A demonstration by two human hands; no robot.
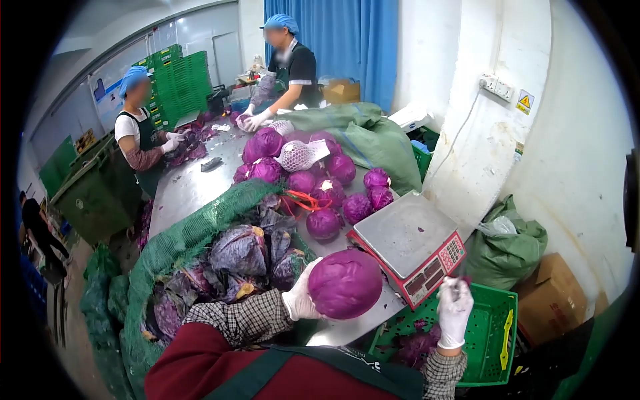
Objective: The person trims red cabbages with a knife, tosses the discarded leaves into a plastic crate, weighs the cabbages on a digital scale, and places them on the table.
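My left hand (301, 295), in a white glove, is closed around the side of a large trimmed red cabbage (345, 285) in front of my chest. My right hand (455, 312), also gloved, is raised over a green plastic crate (490, 333) with its fingers curled. A small dark bit shows at those fingertips, too blurred to name. Purple leaves (417, 347) lie inside the crate. To the left, a green mesh sack (193, 223) lies open, with several dull, untrimmed cabbages (237, 253) in it.
A red digital scale (417, 233) stands at the right of the metal table (190, 193). Several trimmed cabbages (323, 223) are piled behind it, beside a green woven sack (373, 137). Two co-workers (290, 73) in blue caps handle cabbages across the table. A cardboard box (553, 290) stands right.
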